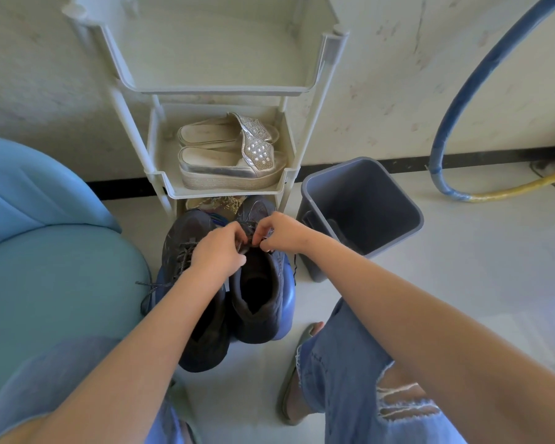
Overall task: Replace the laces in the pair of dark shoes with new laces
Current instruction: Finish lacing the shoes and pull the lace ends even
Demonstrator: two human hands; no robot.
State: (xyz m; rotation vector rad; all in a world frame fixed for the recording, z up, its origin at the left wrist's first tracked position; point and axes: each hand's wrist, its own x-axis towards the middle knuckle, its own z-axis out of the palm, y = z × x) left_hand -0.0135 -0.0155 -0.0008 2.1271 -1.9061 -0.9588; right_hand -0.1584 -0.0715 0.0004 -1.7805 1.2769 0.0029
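Centrally, the left hand and right hand meet over the tongue of the right-hand dark shoe, fingers curled and apparently pinching its dark lace near the top eyelets. Touching it stands the left-hand dark shoe, its loosened lace threaded, one end trailing. Both sit before a white shoe rack holding silver platform sandals; a grey bin stands just right. No new laces are visible. The job looks early: old laces are only being undone, and both shoes await relacing.
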